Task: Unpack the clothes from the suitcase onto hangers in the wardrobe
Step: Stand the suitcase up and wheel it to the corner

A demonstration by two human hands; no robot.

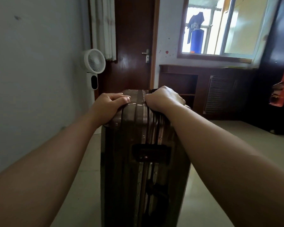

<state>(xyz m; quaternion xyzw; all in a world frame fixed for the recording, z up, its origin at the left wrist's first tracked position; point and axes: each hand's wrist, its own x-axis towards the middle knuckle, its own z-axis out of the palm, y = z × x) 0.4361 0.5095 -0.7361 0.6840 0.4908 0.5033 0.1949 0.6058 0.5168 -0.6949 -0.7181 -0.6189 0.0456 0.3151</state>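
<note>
**Head view.** The suitcase stands upright on the floor, directly ahead of the person and between the two forearms. Its long axis is vertical. One narrow edge faces the camera, with the metal frame seam running down the middle and a latch part-way down. The case is closed, and no packed clothes or hangers are in view.

The left hand rests on the near left top corner. Its palm lies over the rounded shoulder and its fingers lie fairly flat across the top, pointing right. The right hand sits on the right half of the top with its fingers curled tight. It appears to grip the carrying handle, most of which is hidden under the fist. Both hands touch the case at about equal reach, so neither is the nearer.

**Reading.** The step in hand is probably placing the case before opening it. The seam splits the case into a left and a right shell, so it would have to be tipped sideways onto one broad face.

- **Left:** the wall lies near, with a fan at its far end.
- **Right:** more bare floor shows, so a tip that way looks roomier. The right hand would lower the case and the left hand would steady it.

A tall dark cabinet at the far right may be the wardrobe, but this cannot be told.
</note>
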